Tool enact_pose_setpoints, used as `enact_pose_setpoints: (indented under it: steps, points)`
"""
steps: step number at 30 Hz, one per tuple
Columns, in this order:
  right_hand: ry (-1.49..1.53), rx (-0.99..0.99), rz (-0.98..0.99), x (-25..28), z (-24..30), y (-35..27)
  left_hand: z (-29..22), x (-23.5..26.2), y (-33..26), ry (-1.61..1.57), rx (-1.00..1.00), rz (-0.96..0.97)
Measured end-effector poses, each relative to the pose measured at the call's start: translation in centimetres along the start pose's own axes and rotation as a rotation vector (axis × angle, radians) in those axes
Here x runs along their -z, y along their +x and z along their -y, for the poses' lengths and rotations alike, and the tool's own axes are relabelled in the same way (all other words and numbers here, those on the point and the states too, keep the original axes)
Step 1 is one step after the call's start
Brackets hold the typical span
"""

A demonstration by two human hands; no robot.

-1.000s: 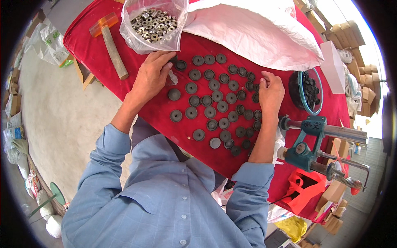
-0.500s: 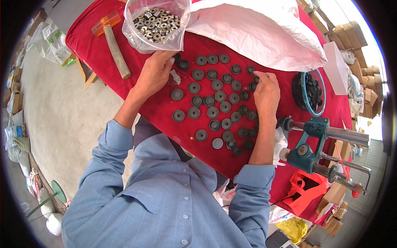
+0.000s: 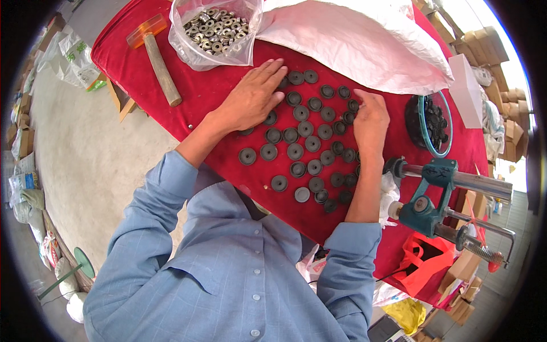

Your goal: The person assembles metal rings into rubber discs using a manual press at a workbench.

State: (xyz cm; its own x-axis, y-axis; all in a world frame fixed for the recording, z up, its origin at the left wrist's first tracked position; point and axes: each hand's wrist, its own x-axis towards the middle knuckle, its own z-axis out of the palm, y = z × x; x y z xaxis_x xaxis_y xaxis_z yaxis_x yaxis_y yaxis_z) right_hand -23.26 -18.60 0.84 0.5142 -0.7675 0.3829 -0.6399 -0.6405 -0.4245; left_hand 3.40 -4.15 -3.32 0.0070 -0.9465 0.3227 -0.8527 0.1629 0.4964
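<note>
The left hand (image 3: 250, 102) lies spread flat on the discs (image 3: 302, 151) under it, the right hand (image 3: 370, 119) pinches one at its fingertips; a careless sweep could scatter them off the desk (image 3: 199, 97)

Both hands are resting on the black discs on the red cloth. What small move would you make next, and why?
Probably lift the left hand off the black discs and reach to the bag of metal rings just beyond its fingertips. The discs lie in rows, apparently without rings, while the right hand rests at their far edge.
</note>
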Motion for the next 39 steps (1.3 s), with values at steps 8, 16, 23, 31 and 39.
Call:
enact_pose_setpoints:
  steps: [8, 16, 23, 31, 39]
  points:
    - [-0.006, -0.163, -0.156, 3.3, -0.1, -2.5, -1.3, -2.7, 2.6, 0.156, -0.111, 0.085]
    - [0.018, -0.21, -0.035, 1.4, -1.8, -7.9, 0.8, 0.7, 1.5, -0.333, 0.018, -0.126]
    - [0.159, -0.138, -0.056, 2.1, -0.3, -7.6, -2.0, 4.5, -4.4, -0.185, 0.146, -0.066]
    - [0.195, -0.254, -0.089, 5.8, 1.8, -11.6, -6.2, 4.1, -7.3, -0.042, 0.056, 0.018]
    - [0.081, -0.314, -0.027, 2.7, 5.3, -16.7, -9.5, 1.5, -10.3, 0.166, 0.116, 0.13]
